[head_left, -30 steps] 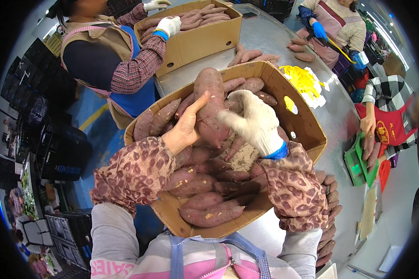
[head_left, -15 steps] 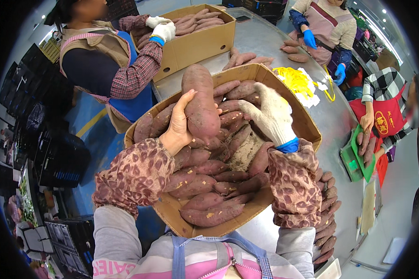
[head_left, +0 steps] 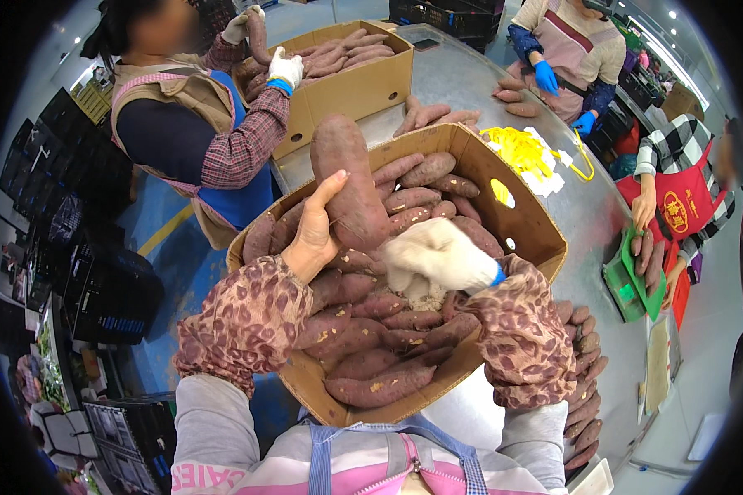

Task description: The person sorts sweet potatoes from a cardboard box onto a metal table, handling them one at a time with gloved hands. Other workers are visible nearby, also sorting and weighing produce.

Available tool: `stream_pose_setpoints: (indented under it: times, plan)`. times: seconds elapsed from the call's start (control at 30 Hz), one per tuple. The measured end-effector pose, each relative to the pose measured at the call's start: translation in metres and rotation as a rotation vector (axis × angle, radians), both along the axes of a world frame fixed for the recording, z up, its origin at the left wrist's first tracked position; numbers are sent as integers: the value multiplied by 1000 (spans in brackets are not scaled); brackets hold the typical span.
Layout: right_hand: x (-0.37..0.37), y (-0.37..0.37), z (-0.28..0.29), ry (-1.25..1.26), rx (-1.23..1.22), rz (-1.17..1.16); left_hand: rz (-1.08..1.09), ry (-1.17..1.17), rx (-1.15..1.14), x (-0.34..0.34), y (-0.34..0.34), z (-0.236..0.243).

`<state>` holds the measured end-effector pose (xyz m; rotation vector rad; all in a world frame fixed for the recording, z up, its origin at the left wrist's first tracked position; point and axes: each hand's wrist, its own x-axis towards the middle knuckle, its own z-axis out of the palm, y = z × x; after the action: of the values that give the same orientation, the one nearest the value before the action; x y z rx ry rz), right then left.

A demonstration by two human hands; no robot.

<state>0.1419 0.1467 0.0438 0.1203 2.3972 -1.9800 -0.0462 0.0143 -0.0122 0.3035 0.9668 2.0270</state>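
My bare left hand grips a big, thick sweet potato and holds it raised and tilted over the left part of an open cardboard box. Several smaller reddish-purple sweet potatoes fill that box, some with pale scraped patches. In a white knit glove, my right hand hovers over the middle of the box, just right of the big sweet potato's lower end. Its fingers bend downward and are smeared by motion, so whether they hold anything is unclear. Beneath it shows a pale sandy patch.
A second cardboard box of sweet potatoes stands beyond, where a gloved co-worker handles one. On the metal table lie yellow straps, loose sweet potatoes at right, and a green tray near another person. Dark crates stack at left.
My right hand has swung left and down from the box's right side toward the big sweet potato, its fingers curling. The far-left co-worker has lifted a sweet potato.
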Motion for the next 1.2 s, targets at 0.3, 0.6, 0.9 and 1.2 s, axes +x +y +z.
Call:
stream_pose_setpoints:
  times: [0.3, 0.6, 0.9, 1.2]
  plan:
    - [-23, 32, -13, 362, 2, -479, 365, 1145, -193, 13, 1, 5]
    - [-20, 20, -10, 380, 303, -456, 409, 1665, -293, 27, 3, 13]
    - [-31, 28, -14, 426, -198, -594, 253, 1582, -274, 26, -1, 9]
    - [-42, -4, -44, 63, 263, -297, -130, 166, -84, 36, -1, 10]
